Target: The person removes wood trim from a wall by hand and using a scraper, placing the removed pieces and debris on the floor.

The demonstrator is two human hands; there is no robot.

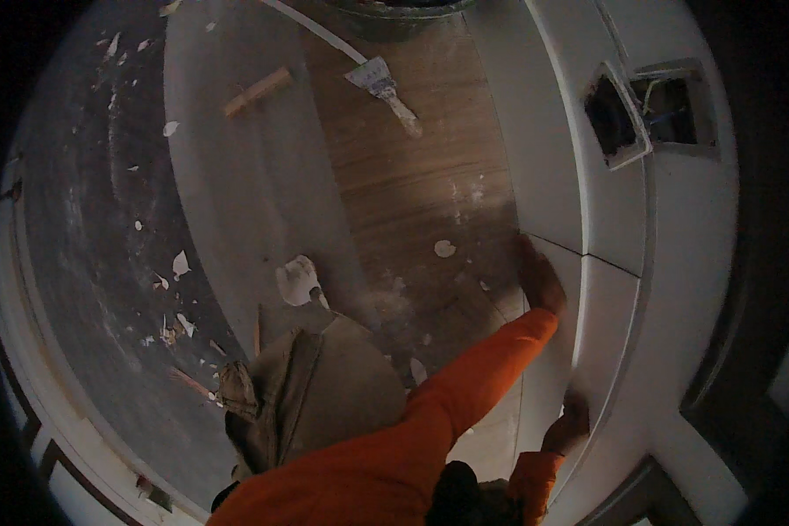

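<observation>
My left hand reaches across to the lower part of the white skirting panel, just by a vertical joint between two lengths. Its fingers are dark and blurred, so their grip is unclear. Closer to my body, my right hand is at the bright top edge of the nearer length, fingers bent and partly hidden. Both arms wear orange sleeves. A scraper with a whitish, smeared blade and handle lies on the wood-patterned floor. Beside my knee is a rounded tool head coated in white.
A wooden block lies on the grey floor strip. Part of a round container shows at the top. White chips litter the dark floor at left. Open boxes with wires are set in the wall at right.
</observation>
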